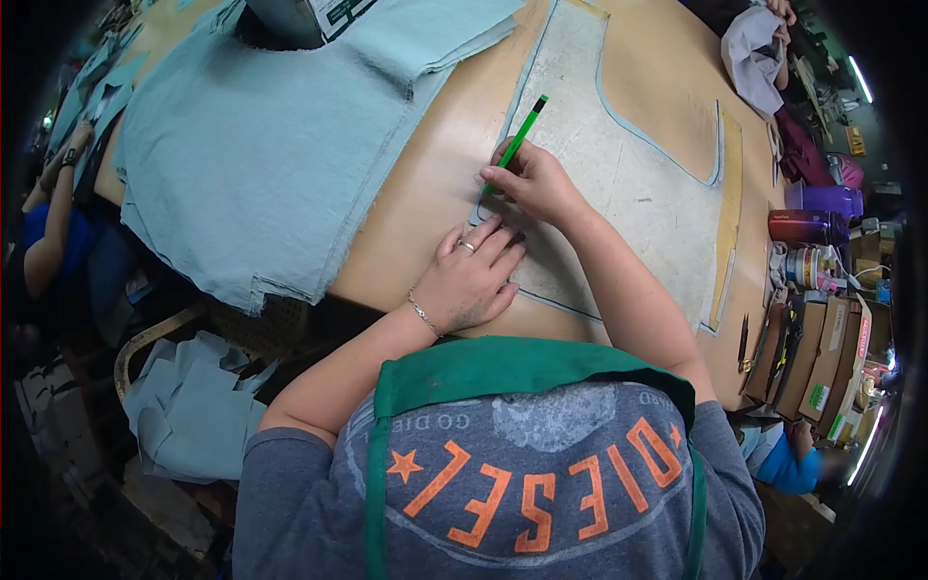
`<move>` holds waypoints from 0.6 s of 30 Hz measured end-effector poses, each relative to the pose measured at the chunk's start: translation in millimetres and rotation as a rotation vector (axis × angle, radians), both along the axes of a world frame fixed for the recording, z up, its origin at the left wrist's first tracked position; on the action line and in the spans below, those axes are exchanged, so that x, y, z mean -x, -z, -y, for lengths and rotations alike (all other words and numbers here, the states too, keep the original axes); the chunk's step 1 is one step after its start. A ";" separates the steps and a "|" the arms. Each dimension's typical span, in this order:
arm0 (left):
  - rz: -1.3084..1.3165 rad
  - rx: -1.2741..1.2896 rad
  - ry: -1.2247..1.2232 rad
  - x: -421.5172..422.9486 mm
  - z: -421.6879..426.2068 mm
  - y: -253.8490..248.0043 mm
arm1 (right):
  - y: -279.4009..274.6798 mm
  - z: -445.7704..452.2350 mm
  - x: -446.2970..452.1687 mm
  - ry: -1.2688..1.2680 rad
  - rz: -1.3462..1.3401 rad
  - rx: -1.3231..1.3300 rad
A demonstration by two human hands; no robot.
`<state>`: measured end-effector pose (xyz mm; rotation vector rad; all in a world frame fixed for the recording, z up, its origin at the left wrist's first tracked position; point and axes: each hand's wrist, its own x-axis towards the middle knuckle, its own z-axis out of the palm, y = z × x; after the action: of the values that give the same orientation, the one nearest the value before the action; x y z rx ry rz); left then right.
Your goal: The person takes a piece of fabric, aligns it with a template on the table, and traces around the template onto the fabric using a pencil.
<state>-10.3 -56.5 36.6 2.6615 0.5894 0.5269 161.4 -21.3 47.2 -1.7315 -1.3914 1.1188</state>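
Observation:
My right hand (532, 180) grips a green pencil (530, 124), its dark end up and its tip low by the template's left edge. Flat near the template's lower left corner lies my left hand (476, 277), fingers stretched out, with a ring and a bracelet on it. The large pale grey pattern template (638, 217) has a curved cut-out on its upper right and yellowish strips along parts of its edge. A thin rim of light blue fabric (607, 104) shows around the template. The pencil's tip is hidden behind my fingers.
A stack of light blue cut fabric (261, 145) covers the table's left, with a metal object (290, 21) on top. More fabric pieces (193, 406) lie below left. Cardboard boxes (817, 358), a purple container (831, 200) and tape rolls (807, 266) line the right. Other people work at both sides.

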 end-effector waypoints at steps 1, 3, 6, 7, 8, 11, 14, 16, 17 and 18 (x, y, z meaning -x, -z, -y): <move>0.000 -0.002 0.000 0.2 -0.1 -0.1 | -0.3 0.1 0.6 0.001 -0.004 -0.004; -0.010 0.008 0.004 0.7 -0.7 -0.4 | 0.8 2.7 3.0 -0.022 -0.010 -0.023; -0.005 0.017 0.006 0.3 -1.3 -0.5 | 3.2 7.1 6.5 -0.049 0.003 -0.054; -0.002 0.019 0.006 0.2 -1.3 -0.5 | 0.3 6.0 5.1 -0.028 0.017 -0.055; 0.000 0.013 0.005 0.3 -0.9 0.1 | -0.9 5.1 3.3 -0.007 0.030 -0.056; 0.000 -0.007 0.002 0.6 -0.9 2.1 | 3.1 -6.2 -8.5 0.077 0.032 -0.143; -0.012 -0.013 0.002 0.5 -1.1 0.1 | 0.6 -2.1 -2.0 0.048 0.044 -0.124; -0.023 0.000 0.006 0.0 -1.7 -3.0 | -1.6 4.9 3.3 -0.010 0.058 -0.105; -0.024 -0.001 0.003 -0.5 -1.7 -3.0 | -2.5 7.5 4.6 -0.052 0.070 -0.103; -0.027 -0.002 0.001 -0.7 -1.7 -2.1 | -2.9 8.8 4.6 -0.093 0.082 -0.102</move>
<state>-9.6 -54.9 38.7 2.6748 0.5954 0.4924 156.8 -30.1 50.1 -1.6714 -1.5661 1.0173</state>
